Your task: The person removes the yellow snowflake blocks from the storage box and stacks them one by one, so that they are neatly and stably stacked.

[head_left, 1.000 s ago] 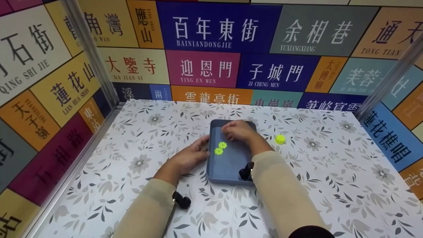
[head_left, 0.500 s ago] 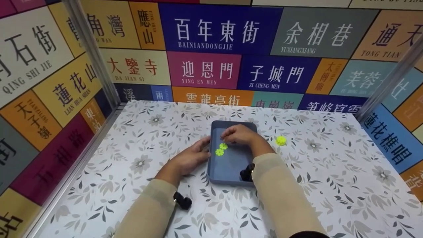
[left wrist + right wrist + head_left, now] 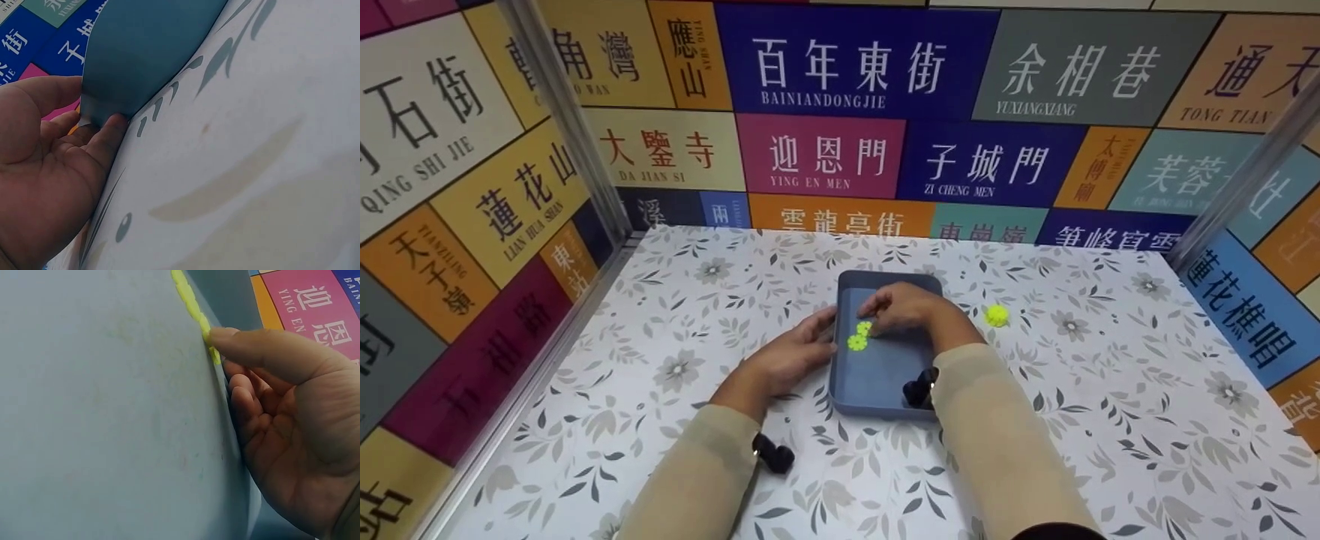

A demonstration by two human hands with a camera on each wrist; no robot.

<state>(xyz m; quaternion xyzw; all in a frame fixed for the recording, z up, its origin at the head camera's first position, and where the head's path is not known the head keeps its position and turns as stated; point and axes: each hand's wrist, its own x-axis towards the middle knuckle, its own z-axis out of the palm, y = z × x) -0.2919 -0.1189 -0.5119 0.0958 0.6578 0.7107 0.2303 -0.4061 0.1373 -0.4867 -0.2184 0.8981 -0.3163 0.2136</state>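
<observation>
A shallow blue-grey tray [image 3: 877,379] lies on the patterned table. My left hand [image 3: 781,361] rests against its left side; in the left wrist view, straight fingers touch the tray's outer wall [image 3: 140,50]. Inside the tray, two flat yellow-green flower-shaped discs lie edge to edge: a lower disc [image 3: 856,343] and an upper disc [image 3: 863,328]. My right hand [image 3: 913,307] reaches over the tray and pinches the upper disc's right edge. Up close in the right wrist view, the thumb tip sits on the yellow rim [image 3: 194,306], with the other fingers curled behind.
To the right of the tray, a yellow-green clump of flower shapes [image 3: 997,316] sits on the floral tablecloth [image 3: 1110,420]. Panels printed with large characters [image 3: 855,67] stand along the back and sides. A small black device [image 3: 774,454] is strapped at the left wrist.
My right hand has lowered toward me, and its thumb now meets the upper disc. The left hand keeps its place at the tray's side.
</observation>
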